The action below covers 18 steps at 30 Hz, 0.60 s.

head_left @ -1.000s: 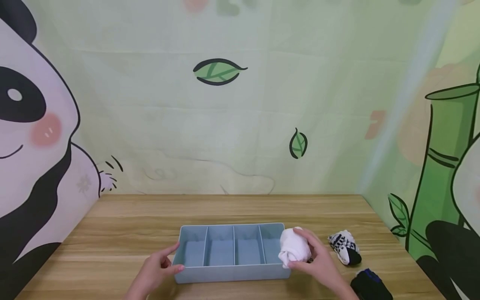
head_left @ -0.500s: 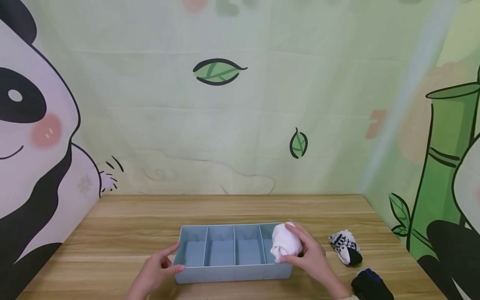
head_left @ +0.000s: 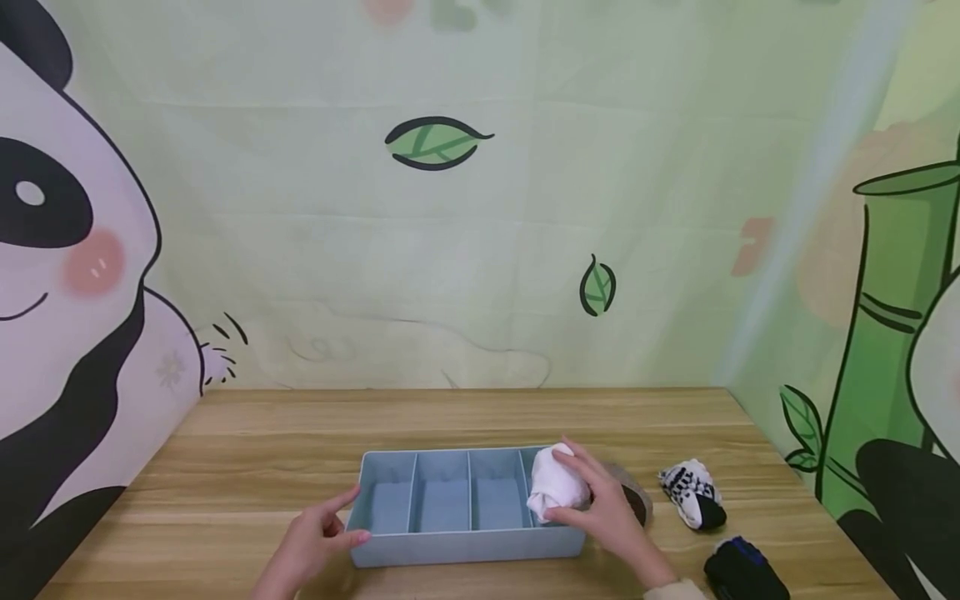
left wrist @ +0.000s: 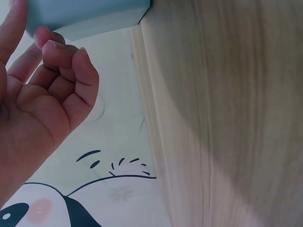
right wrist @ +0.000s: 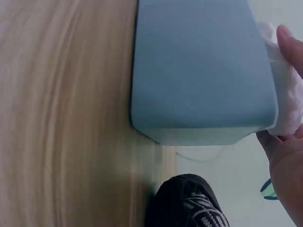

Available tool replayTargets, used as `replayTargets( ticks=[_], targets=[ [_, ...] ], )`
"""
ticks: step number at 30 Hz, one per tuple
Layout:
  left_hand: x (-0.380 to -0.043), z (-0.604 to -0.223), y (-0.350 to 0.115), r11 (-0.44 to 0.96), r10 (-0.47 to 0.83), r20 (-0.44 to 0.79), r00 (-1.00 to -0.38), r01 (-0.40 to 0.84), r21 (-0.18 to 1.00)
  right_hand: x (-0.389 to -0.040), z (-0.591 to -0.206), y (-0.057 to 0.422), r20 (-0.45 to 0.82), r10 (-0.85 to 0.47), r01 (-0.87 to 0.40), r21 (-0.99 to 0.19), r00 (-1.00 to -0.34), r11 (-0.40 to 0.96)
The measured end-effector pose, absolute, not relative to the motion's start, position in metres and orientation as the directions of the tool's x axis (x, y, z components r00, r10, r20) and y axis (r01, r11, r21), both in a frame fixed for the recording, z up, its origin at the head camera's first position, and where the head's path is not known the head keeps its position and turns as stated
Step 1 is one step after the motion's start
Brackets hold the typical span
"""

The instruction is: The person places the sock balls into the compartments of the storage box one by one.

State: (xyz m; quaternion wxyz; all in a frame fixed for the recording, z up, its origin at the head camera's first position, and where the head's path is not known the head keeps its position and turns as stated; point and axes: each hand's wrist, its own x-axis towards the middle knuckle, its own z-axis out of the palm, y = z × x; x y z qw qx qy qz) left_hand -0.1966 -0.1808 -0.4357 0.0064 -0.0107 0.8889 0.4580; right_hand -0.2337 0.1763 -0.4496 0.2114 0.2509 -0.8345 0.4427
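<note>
A pale blue box (head_left: pixel 465 546) with a row of several compartments stands on the table. My right hand (head_left: pixel 607 508) grips a rolled white sock bundle (head_left: pixel 557 485) between thumb and fingers, over the box's rightmost compartment. In the right wrist view the white sock bundle (right wrist: pixel 286 90) bulges above the rim of the box's end wall (right wrist: pixel 203 66), my fingers around it. At the opposite end, my left hand (head_left: pixel 311 537) holds the box, thumb at the front and index finger at the side. Its other fingers (left wrist: pixel 85 75) are curled below the box in the left wrist view.
Right of the box lie a black-and-white patterned sock bundle (head_left: pixel 692 494) and a black one with blue trim (head_left: pixel 745 569). A grey and dark bundle (head_left: pixel 636 493) shows partly behind my right hand. A printed cloth backdrop (head_left: pixel 480 250) closes off the table's far edge.
My right hand has carried the white sock bundle leftward, from the box's right end to over the rightmost compartment. This uncovers the grey bundle behind it. My left hand stays put.
</note>
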Motion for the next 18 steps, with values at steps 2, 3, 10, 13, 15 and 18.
replayTargets(
  ticks=[2,3,10,13,15,18],
  targets=[
    [-0.1971,-0.4358,-0.1798,0.580,-0.013,-0.023,-1.000,-0.026,0.814,-0.2350,-0.4523,0.1750,0.582,-0.240,-0.613,-0.610,-0.777,0.503],
    [-0.1972,-0.4359,-0.1793,0.580,-0.012,-0.025,-1.000,-0.027,0.814,-0.2357,-0.4540,0.1746,0.583,-0.246,-0.615,-0.603,-0.775,0.509],
    [-0.1963,-0.4359,-0.1799,0.576,-0.013,-0.038,-0.999,-0.039,0.817,-0.2375,-0.4575,0.1732,0.580,-0.252,-0.613,-0.591,-0.775,0.524],
    [-0.1957,-0.4354,-0.1804,0.580,-0.016,-0.039,-0.999,-0.041,0.814,-0.2397,-0.4588,0.1732,0.582,-0.254,-0.617,-0.593,-0.773,0.518],
    [-0.1958,-0.4350,-0.1806,0.582,-0.016,-0.037,-0.999,-0.039,0.812,-0.2412,-0.4588,0.1725,0.571,-0.257,-0.610,-0.602,-0.780,0.515],
    [-0.1966,-0.4348,-0.1807,0.587,-0.016,-0.034,-0.999,-0.037,0.809,-0.2433,-0.4581,0.1712,0.543,-0.265,-0.595,-0.627,-0.797,0.503]
  ],
)
